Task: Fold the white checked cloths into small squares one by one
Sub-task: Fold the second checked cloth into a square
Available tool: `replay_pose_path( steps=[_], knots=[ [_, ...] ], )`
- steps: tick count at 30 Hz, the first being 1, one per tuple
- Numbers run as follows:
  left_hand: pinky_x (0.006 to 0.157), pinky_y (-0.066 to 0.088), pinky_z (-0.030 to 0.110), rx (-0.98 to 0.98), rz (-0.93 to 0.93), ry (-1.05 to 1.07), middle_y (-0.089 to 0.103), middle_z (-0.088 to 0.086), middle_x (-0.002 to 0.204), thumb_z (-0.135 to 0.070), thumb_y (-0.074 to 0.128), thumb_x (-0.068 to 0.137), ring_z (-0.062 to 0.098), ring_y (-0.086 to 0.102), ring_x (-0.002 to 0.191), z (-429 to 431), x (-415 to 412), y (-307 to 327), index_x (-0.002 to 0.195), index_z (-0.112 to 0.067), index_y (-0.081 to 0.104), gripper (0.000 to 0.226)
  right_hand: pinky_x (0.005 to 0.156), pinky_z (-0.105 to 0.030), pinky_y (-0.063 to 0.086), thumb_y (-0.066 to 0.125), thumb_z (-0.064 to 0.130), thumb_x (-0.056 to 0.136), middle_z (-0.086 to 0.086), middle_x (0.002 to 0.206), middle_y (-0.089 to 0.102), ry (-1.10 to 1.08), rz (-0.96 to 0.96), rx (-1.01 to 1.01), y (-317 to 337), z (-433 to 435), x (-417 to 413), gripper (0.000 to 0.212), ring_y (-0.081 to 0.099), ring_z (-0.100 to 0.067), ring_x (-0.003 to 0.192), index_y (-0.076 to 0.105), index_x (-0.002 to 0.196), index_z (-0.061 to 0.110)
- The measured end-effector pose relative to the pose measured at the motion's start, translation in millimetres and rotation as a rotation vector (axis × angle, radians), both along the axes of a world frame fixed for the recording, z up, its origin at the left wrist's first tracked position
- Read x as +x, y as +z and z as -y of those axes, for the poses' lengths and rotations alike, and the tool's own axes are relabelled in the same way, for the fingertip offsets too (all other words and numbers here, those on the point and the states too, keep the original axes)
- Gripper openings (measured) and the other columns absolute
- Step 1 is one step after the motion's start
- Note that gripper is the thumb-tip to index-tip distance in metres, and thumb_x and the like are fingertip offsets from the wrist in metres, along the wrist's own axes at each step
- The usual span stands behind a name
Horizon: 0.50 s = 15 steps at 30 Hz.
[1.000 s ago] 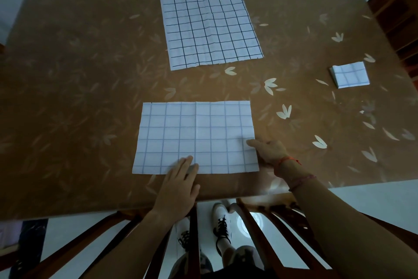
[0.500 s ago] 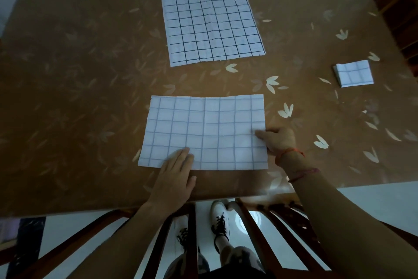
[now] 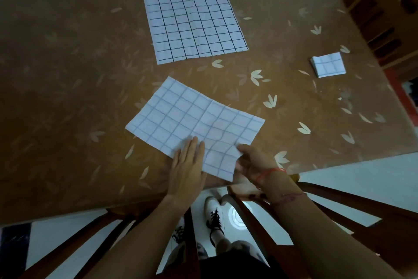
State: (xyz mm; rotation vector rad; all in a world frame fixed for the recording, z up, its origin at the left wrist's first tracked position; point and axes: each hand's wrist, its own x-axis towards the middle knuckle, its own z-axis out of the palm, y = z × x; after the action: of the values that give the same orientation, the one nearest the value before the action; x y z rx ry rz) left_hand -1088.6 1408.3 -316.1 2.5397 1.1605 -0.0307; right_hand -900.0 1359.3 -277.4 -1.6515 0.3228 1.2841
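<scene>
At the bottom of the frame, a dark wooden chair (image 3: 253, 215) stands against the near edge of the table (image 3: 67, 79), and a white laced shoe (image 3: 213, 215) shows on the pale floor between its slats. Just above, in the lower middle, the left hand (image 3: 187, 165) lies flat on the near edge of a half-folded checked cloth (image 3: 192, 120), its fingers (image 3: 194, 147) straight and held together. Beside it, the right hand (image 3: 253, 161), with red threads (image 3: 271, 171) round the wrist, pinches the cloth's near right corner, thumb on top. The cloth lies at a slant across the centre of the frame, faint grid side up, its nearest corner reaching the table's edge. Farther off, at the right, a small folded square (image 3: 329, 65) rests apart from everything else. At the top centre, an unfolded checked cloth (image 3: 192, 16) with dark lines lies spread flat, slightly rippled.
</scene>
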Motion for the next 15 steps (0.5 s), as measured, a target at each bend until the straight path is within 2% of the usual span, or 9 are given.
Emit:
replay_pose_path(
  steps=[2, 4, 5, 7, 8, 10, 12, 15],
  knots=[
    [0.112, 0.032, 0.05, 0.003, 0.024, 0.024, 0.034, 0.015, 0.152, -0.023, 0.05, 0.082, 0.031, 0.028, 0.143, 2, -2, 1, 0.145, -0.007, 0.038, 0.066, 0.047, -0.028, 0.05, 0.074, 0.004, 0.076, -0.009, 0.063, 0.053, 0.066, 0.001, -0.005, 4, 4, -6, 0.016, 0.051, -0.014, 0.039, 0.059, 0.08, 0.004],
    [0.11, 0.033, 0.052, -0.052, 0.079, 0.043, 0.039, 0.017, 0.149, -0.029, 0.029, 0.081, 0.034, 0.033, 0.14, 2, -7, 5, 0.143, -0.005, 0.042, 0.067, 0.052, -0.032, 0.054, 0.074, 0.007, 0.077, -0.016, 0.084, 0.06, 0.149, 0.013, -0.004, 10, 7, -8, 0.028, 0.062, -0.021, 0.052, 0.063, 0.101, -0.003],
    [0.111, 0.031, 0.052, -0.071, 0.113, 0.047, 0.038, 0.016, 0.15, -0.026, 0.027, 0.081, 0.034, 0.033, 0.14, 1, -11, 5, 0.143, -0.006, 0.041, 0.067, 0.054, -0.033, 0.055, 0.073, 0.01, 0.08, -0.018, 0.089, 0.06, 0.19, 0.027, -0.004, 13, 6, -8, 0.031, 0.065, -0.024, 0.055, 0.062, 0.106, -0.004],
    [0.115, 0.025, 0.05, -0.102, 0.154, 0.032, 0.03, 0.014, 0.154, -0.007, 0.04, 0.083, 0.03, 0.025, 0.144, -1, -20, 0, 0.147, -0.007, 0.034, 0.063, 0.055, -0.035, 0.056, 0.068, 0.021, 0.086, -0.017, 0.09, 0.061, 0.232, 0.073, 0.012, 19, 5, -5, 0.028, 0.067, -0.027, 0.061, 0.062, 0.107, 0.003],
    [0.117, 0.021, 0.048, -0.109, 0.174, 0.022, 0.026, 0.013, 0.156, 0.004, 0.044, 0.082, 0.028, 0.019, 0.146, -2, -25, -3, 0.148, -0.008, 0.03, 0.069, 0.055, -0.036, 0.056, 0.066, 0.026, 0.088, -0.015, 0.091, 0.062, 0.228, 0.101, 0.012, 22, 4, -1, 0.025, 0.067, -0.028, 0.065, 0.062, 0.105, 0.008],
    [0.12, 0.011, 0.04, -0.119, 0.218, -0.015, 0.018, 0.01, 0.159, 0.015, 0.041, 0.079, 0.022, 0.011, 0.148, -4, -34, -6, 0.15, -0.01, 0.025, 0.077, 0.056, -0.036, 0.056, 0.063, 0.032, 0.089, -0.012, 0.095, 0.063, 0.196, 0.171, -0.007, 24, 1, 10, 0.021, 0.065, -0.029, 0.075, 0.062, 0.101, 0.014],
    [0.118, 0.005, 0.031, -0.131, 0.246, -0.071, 0.016, 0.007, 0.159, 0.02, 0.033, 0.076, 0.019, 0.007, 0.148, -6, -42, -8, 0.151, -0.012, 0.024, 0.082, 0.057, -0.037, 0.057, 0.066, 0.028, 0.087, -0.012, 0.1, 0.063, 0.215, 0.289, -0.039, 24, 0, 21, 0.024, 0.064, -0.029, 0.083, 0.063, 0.104, 0.011],
    [0.118, 0.015, 0.038, -0.1, 0.258, -0.138, 0.022, 0.009, 0.158, 0.019, 0.03, 0.077, 0.021, 0.015, 0.146, -13, -52, -14, 0.149, -0.012, 0.031, 0.079, 0.062, -0.04, 0.058, 0.068, 0.01, 0.081, -0.011, 0.101, 0.063, 0.32, 0.419, -0.09, 28, -1, 32, 0.03, 0.063, -0.027, 0.085, 0.062, 0.111, 0.011]
  ],
)
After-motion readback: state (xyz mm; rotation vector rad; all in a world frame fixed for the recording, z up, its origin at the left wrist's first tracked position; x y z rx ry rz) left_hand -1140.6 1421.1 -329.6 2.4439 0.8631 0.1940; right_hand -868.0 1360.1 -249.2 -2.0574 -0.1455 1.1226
